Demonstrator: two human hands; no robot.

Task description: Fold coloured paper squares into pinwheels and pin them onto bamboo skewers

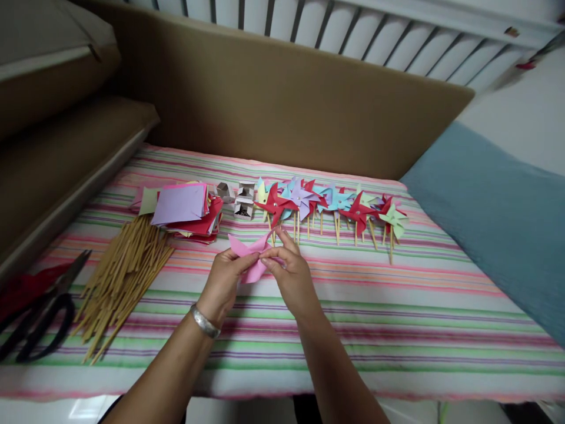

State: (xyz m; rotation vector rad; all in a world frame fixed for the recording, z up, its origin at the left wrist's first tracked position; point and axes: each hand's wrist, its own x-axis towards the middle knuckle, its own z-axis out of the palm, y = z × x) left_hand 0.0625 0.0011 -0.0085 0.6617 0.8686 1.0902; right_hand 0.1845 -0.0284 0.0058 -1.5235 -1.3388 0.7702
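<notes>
A pink paper pinwheel (252, 272), its corners partly folded in, is held between my two hands above the striped cloth. My left hand (224, 277) pinches it from the left, thumb near the centre. On the other side my right hand (289, 271) grips the paper by thumb and fingertips; whether a pin is there too is hidden. Behind my hands lies a row of finished pinwheels on sticks, among them a red pinwheel (276, 204) and a purple pinwheel (302, 198). Small open boxes (244, 207), one with dark small items inside, stand left of that row.
Left of my hands are a stack of coloured paper sheets (180, 204) and a pile of wooden sticks (126, 277). Black-handled scissors (48, 312) lie at the far left. A brown panel (282, 100) rises behind, and brown cushions (66, 153) border the left side.
</notes>
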